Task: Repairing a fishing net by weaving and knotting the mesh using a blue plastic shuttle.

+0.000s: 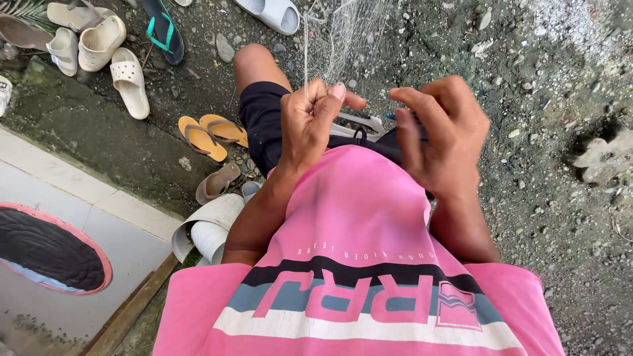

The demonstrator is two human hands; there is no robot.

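- The left hand (310,125) is closed around thin strands of a net (343,33), which rises from the fist to the top edge.
- The right hand (442,135) has curled fingers and pinches a small dark tool (402,118); most of the tool is hidden, so its kind is not clear.
- The net is fine and pale, hard to see against the gravel ground (554,198).
- White pipes (208,227) lie open-ended near orange flip-flops (211,135); their inside is not visible.
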